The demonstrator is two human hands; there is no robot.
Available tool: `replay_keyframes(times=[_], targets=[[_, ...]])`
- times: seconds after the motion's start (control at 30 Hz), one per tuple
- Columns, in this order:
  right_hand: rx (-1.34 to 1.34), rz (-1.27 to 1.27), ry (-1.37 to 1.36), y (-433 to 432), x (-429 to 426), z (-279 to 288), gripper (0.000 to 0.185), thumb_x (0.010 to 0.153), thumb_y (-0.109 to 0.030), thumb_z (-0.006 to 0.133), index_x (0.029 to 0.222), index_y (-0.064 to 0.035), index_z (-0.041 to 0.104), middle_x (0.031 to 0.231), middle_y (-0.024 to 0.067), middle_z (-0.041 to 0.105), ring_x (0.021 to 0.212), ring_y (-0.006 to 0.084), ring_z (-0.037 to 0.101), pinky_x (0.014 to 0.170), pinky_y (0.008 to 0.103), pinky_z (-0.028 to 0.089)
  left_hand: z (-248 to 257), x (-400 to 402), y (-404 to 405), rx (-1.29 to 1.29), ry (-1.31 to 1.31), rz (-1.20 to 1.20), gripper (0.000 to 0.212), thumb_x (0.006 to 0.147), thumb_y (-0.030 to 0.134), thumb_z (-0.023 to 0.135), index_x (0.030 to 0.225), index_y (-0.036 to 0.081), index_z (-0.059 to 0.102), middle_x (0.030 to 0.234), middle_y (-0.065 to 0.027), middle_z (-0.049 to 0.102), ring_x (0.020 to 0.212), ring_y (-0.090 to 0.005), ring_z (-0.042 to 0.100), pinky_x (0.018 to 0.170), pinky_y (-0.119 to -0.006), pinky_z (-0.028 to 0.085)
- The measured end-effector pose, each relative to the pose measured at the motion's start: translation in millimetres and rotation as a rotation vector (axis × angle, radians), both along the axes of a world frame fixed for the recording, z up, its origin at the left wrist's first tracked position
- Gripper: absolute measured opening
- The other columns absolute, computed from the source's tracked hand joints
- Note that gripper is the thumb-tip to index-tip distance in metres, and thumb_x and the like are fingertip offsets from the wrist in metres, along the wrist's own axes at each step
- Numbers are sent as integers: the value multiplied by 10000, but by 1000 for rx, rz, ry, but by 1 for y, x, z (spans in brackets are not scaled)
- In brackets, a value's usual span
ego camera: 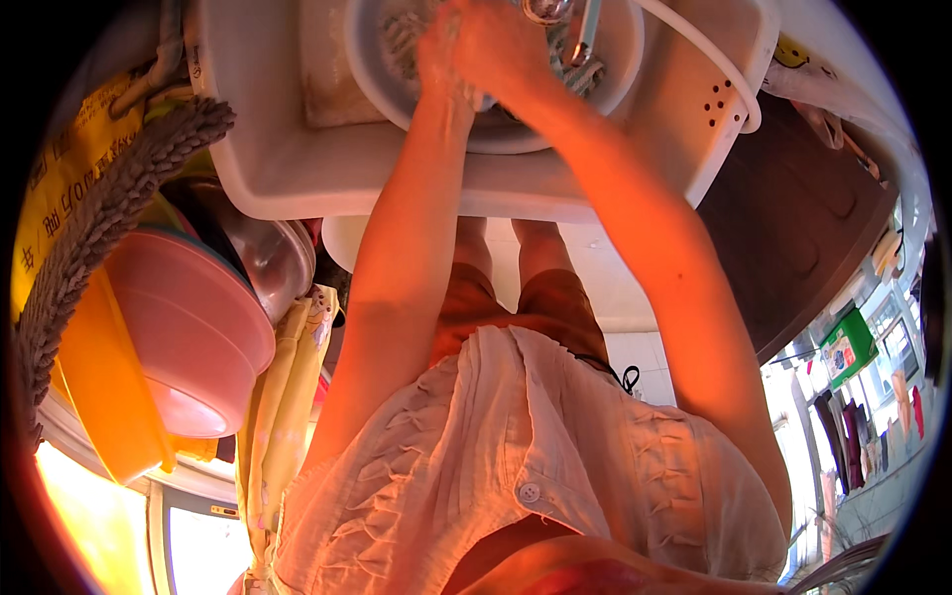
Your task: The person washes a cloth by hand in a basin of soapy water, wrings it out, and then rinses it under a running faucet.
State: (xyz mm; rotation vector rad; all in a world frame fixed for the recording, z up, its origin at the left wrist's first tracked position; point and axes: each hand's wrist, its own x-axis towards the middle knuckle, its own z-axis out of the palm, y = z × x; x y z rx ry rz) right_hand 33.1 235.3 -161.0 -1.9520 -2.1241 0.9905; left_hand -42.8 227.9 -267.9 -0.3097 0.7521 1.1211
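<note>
A round white basin (pixel 628 74) stands inside a light-coloured utility sink (pixel 520 186). Striped cloth (pixel 584 78) lies in the basin, showing on both sides of my hands. My left hand (pixel 440 59) and my right hand (pixel 502 48) are pressed together above it, the right one overlapping the left. The fingers are mostly covered or cut off by the top edge, so whether cloth is gripped between them is unclear. Just right of my hands, a chrome faucet (pixel 549 10) and its lever (pixel 587 37) hang over the basin.
A white hose (pixel 710 56) curves over the sink's right side. Left of me hang a pink basin (pixel 197 320), a yellow basin (pixel 111 379), a metal bowl (pixel 279 256) and a grey mop-like strand (pixel 111 186). A dark brown panel (pixel 796 223) stands at right.
</note>
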Motion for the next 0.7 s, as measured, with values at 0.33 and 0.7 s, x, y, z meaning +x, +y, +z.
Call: replay_keyframes(times=[0.33,0.7], targets=[[-226,-549,501,36,110,-117,376,962,-342,489,1117,-38,647,1008,152,677,977,251,636,787,428,503,56,-1,6,17,31,-38,225,935,239,535,1057,73,627,1058,-91,674,971,-253,644,911,-428,502],[-736,-1267,1596,2,117,19,459,1050,-360,327,1308,-24,504,1265,113,608,1158,269,589,999,431,484,110,-1,-64,115,952,-168,886,794,149,785,1450,-71,232,1295,-185,503,1211,-311,510,997,-453,443]])
